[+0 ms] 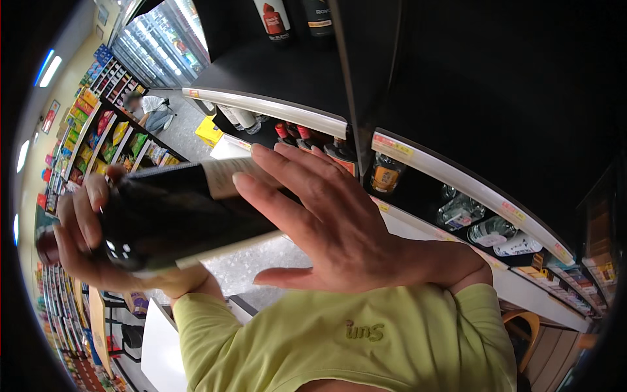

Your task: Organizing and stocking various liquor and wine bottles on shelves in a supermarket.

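A dark glass wine bottle [161,215] with a pale label [223,177] lies nearly level before my chest, its dark red capped neck [48,247] pointing left. My left hand [93,235] is closed around its neck and shoulder. In front of the label end is my right hand [318,220], back towards the camera, with fingers apart and thumb below. It hides the bottle's base; whether it touches the glass cannot be told.
Black shelves with a white price rail [274,110] stand ahead, holding upright bottles. Clear bottles [460,210] lie on a lower right shelf. A white counter [161,343] is at lower left. Farther off, a person [152,110] crouches near snack shelves and a yellow box [209,131].
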### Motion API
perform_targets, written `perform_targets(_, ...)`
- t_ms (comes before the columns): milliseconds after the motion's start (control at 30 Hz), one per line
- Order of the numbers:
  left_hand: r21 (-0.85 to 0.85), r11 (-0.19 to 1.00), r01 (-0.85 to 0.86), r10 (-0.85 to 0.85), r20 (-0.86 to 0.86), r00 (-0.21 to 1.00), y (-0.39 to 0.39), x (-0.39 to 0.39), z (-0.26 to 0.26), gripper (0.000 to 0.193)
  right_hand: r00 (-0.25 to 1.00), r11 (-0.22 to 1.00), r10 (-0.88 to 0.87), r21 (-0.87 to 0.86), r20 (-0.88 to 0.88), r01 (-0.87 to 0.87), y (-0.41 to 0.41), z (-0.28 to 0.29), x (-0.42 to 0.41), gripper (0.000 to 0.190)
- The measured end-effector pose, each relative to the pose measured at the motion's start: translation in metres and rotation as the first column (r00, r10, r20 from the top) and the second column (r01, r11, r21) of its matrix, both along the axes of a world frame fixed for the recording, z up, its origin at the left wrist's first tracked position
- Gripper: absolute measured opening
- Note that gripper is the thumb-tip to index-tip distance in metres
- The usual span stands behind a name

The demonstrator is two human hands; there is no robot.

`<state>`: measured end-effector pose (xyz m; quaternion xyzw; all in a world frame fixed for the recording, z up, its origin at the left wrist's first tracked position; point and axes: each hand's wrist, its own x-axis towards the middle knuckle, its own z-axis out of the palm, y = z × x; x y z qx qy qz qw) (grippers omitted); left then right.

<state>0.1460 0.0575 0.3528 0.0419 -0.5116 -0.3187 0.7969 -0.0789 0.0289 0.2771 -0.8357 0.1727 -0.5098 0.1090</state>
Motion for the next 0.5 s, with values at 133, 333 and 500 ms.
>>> perform_targets(133,-0.170,0.976,0.135,-0.138,-0.006,0.990,0.004,-0.041,-0.020,0.021,0.916,0.864,-0.386,-0.307,0.106,0.399,-0.004,-0.010,-0.014,0.070)
perform_targets(333,-0.186,0.937,0.296,-0.289,0.066,0.955,-0.021,-0.103,-0.012,0.022,0.882,0.821,-0.461,-0.329,0.099,0.467,-0.005,0.004,-0.083,0.064)
perform_targets(500,-0.197,0.897,0.396,-0.338,0.272,0.901,-0.067,-0.158,-0.011,0.038,0.852,0.855,-0.517,-0.100,-0.083,0.509,0.011,0.017,-0.147,0.094)
